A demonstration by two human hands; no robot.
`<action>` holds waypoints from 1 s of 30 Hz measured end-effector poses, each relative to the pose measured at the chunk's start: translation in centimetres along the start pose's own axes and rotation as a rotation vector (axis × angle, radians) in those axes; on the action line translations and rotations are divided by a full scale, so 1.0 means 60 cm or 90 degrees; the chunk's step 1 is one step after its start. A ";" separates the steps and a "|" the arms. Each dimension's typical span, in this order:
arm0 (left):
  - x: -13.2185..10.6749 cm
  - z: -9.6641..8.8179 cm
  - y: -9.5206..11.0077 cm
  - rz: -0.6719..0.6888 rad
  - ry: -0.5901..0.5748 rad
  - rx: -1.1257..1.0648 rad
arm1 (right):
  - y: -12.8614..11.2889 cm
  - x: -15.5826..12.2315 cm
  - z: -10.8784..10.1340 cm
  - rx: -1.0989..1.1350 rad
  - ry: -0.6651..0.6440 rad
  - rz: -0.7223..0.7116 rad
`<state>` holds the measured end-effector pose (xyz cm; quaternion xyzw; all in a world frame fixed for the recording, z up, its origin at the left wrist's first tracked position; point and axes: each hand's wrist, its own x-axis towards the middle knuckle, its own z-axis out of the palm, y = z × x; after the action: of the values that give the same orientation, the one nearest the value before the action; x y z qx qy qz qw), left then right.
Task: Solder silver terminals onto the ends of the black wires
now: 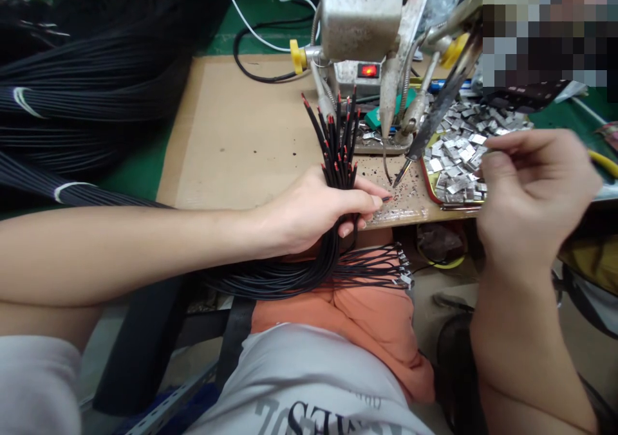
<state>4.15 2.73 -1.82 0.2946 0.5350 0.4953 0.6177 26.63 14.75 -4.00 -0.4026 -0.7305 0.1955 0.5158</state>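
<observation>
My left hand (316,210) is wrapped round a bundle of thin black cables (338,145) whose red stripped tips fan upward; thumb and forefinger pinch one cable tip toward a soldering iron tip (403,172). The bundle loops down over my lap, where finished ends with small metal connectors (403,271) lie on orange cloth. My right hand (528,200) hovers over a tray of small metal connector shells (461,155), its fingers curled and pinched together; what they hold is too small to make out.
A grey machine (362,13) with a lit red switch (368,70) stands at the bench's back. Large bundles of black cable (72,100) lie at left. Solder bits speckle the cardboard bench top (241,139). A pixelated area covers the upper right.
</observation>
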 end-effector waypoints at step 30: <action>0.004 0.002 0.012 0.002 0.000 0.020 | -0.063 -0.075 0.048 0.387 -0.196 0.338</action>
<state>4.06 3.21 -1.21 0.3051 0.5423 0.4881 0.6120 23.15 9.31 -5.14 -0.3725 -0.5791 0.5859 0.4274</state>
